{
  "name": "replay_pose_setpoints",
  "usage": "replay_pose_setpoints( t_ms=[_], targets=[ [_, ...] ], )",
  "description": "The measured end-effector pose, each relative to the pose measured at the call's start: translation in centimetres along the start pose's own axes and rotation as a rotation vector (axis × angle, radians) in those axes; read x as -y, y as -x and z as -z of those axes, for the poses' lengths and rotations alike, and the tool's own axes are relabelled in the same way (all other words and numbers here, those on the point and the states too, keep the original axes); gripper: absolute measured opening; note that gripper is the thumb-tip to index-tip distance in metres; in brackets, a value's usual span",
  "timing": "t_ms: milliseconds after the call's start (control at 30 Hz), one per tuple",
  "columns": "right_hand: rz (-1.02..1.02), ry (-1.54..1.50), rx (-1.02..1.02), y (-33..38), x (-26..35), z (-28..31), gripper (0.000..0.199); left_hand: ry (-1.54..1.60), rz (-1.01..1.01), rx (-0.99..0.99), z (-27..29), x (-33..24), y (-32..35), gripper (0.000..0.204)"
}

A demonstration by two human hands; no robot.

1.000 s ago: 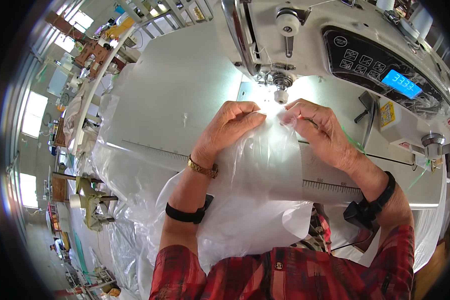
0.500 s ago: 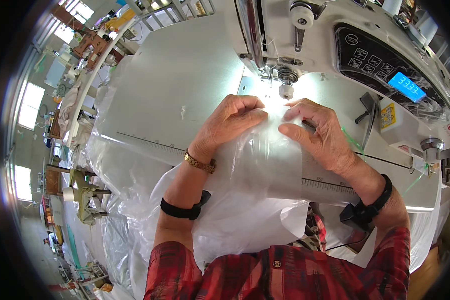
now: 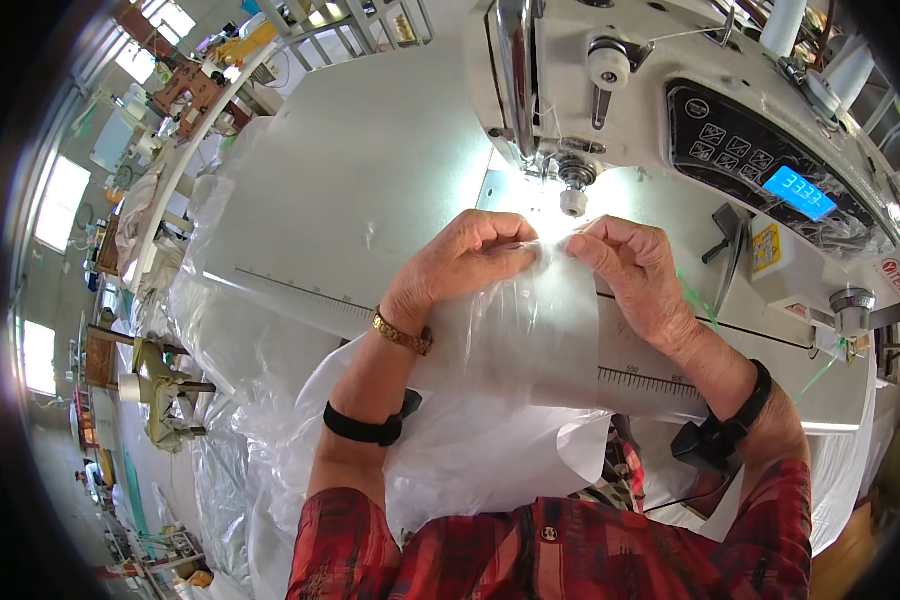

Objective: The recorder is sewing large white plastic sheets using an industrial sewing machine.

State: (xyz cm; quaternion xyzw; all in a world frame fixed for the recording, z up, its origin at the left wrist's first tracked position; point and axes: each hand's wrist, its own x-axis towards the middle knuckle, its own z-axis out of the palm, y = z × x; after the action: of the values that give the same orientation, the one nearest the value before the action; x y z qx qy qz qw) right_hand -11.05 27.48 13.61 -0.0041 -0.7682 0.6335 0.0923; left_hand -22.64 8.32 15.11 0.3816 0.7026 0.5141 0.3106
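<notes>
Both hands meet just in front of the needle area of a white sewing machine [image 3: 635, 110]. My left hand [image 3: 467, 255] pinches the top edge of a translucent plastic sheet [image 3: 535, 340] between thumb and fingers. Close beside it, my right hand [image 3: 630, 270] pinches the same edge, thumb against bent fingers. From there the sheet hangs over the front of the machine bed [image 3: 370, 150] towards my lap. Bright lamp glare hides the needle and presser foot, and washes out the sheet's edge near the fingertips.
A control panel [image 3: 800, 193] with a lit blue display is on the machine head at right. A ruler scale [image 3: 650, 380] runs along the bed's front edge. More crumpled clear plastic [image 3: 240, 420] drapes at left. Thread cones [image 3: 850, 75] stand at upper right.
Both hands have drawn slightly back from the needle area towards me. My right thumb and fingers have closed together on the sheet's edge.
</notes>
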Motion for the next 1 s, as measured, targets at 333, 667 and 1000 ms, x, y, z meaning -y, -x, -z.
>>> replay_pose_setpoints(
  t_ms=[333,667,1000],
  targets=[
    [0.055,-0.182,-0.023,-0.3,-0.9,-0.4,0.027,-0.067,-0.002,-0.015,0.1,0.3,0.1,0.012],
    [0.088,-0.196,-0.026,0.3,-0.5,0.2,0.028,-0.269,-0.103,-0.187,-0.9,-1.3,1.5,0.017],
    [0.352,-0.185,0.081,2.5,1.9,0.5,0.021,-0.769,-0.201,-0.455,-5.6,-6.8,6.3,0.017]
  ],
)
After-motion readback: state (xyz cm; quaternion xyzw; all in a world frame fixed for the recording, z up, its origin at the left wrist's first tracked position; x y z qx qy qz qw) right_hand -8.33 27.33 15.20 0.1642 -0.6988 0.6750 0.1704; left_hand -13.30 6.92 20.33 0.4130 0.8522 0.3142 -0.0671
